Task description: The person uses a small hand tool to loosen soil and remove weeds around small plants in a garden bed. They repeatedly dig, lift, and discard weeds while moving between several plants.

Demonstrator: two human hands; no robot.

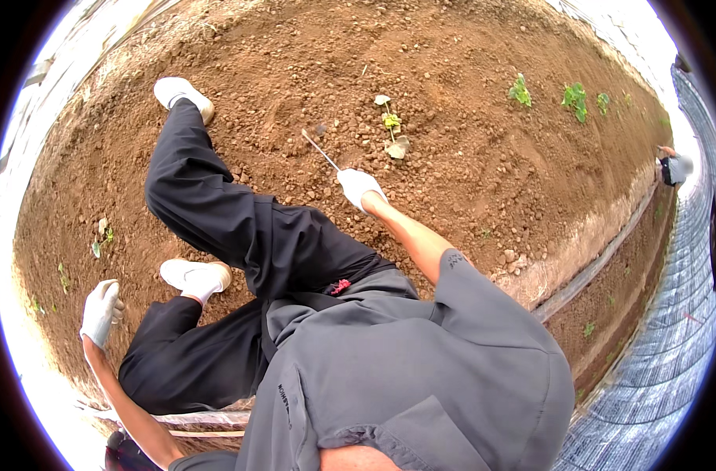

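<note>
My right hand [361, 187], in a white glove, is closed around a thin metal-shafted hand tool [321, 150], whose far end lies close above the brown soil. To the right of that tool stands a small, partly wilted seedling [392, 122] with pale and yellow-green leaves. My left hand [102, 312], gloved in white too, hangs at the lower left beside my bent leg, fingers loosely curled and apart, holding nothing. Near it grows another small seedling [103, 236].
My white shoes [184, 97] rest on the soil. Green seedlings [574, 101] grow at the upper right. A long board-like edging [596, 250] borders the bed. Far right, another person [676, 168] is near dark mesh sheeting [646, 359]. A dark object [125, 450] is at the lower left.
</note>
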